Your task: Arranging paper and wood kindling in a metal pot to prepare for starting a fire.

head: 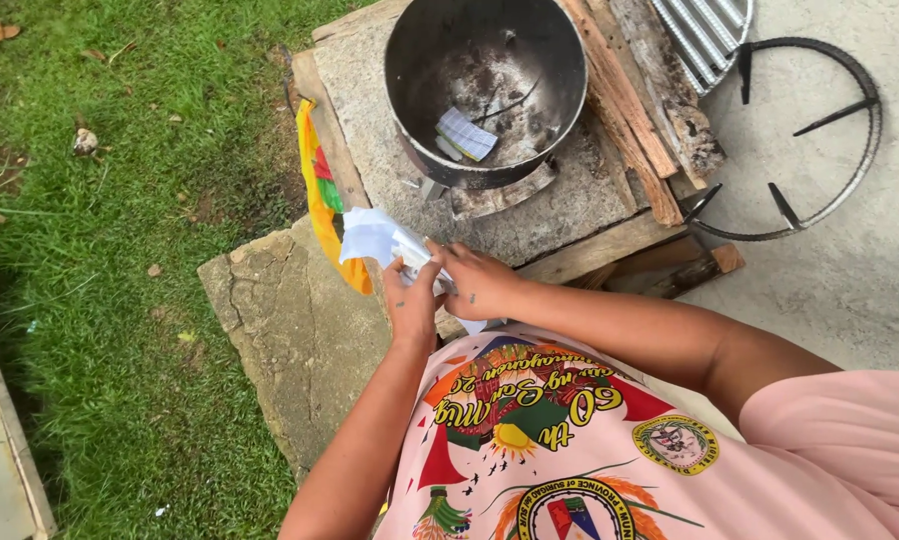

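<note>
**An outdoor yard in even daylight**

We look down on a cracked concrete slab (290,320), our landmark. Left of it we see green grass (110,250) strewn with a few dry leaves. Above it sits a rough cement block (570,205) edged with weathered wooden planks (635,110). Far to its right we see pale concrete ground (850,290), where a round iron ring stand (850,130) lies.

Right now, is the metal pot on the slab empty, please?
Not empty: the metal pot holds a folded paper scrap and ash-like residue.
</note>
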